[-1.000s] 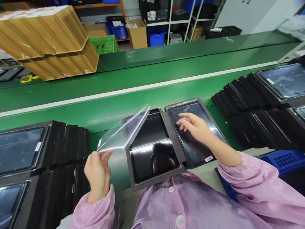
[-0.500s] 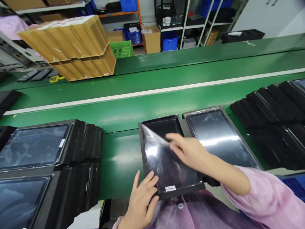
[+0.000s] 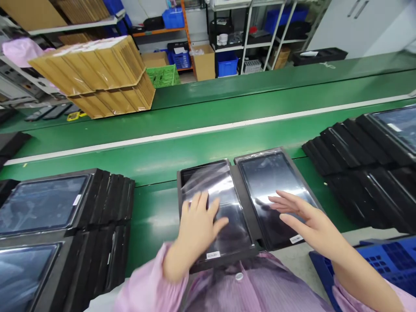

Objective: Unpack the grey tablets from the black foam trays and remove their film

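A black two-pocket tray (image 3: 234, 190) lies on the green bench in front of me with a dark screen in each pocket. My left hand (image 3: 198, 223) is open, fingers flat on the clear film (image 3: 211, 180) that covers the left screen (image 3: 227, 216). My right hand (image 3: 308, 223) is open with fingers spread, hovering over the near part of the right screen (image 3: 269, 177). A white label (image 3: 212, 255) sits at the left screen's near edge, another white label (image 3: 295, 238) at the right screen's.
Stacks of black trays with screens stand at left (image 3: 48, 208) and right (image 3: 373, 147). A green conveyor belt (image 3: 227, 108) runs across behind. Wrapped cardboard bundles (image 3: 97, 73) rest at its far left. A blue crate (image 3: 383, 255) is at bottom right. Shelves with boxes stand behind.
The film, held up in my left hand a second ago, now lies on the left screen. My left hand has moved onto it. My right hand shifted from the film to over the right screen.
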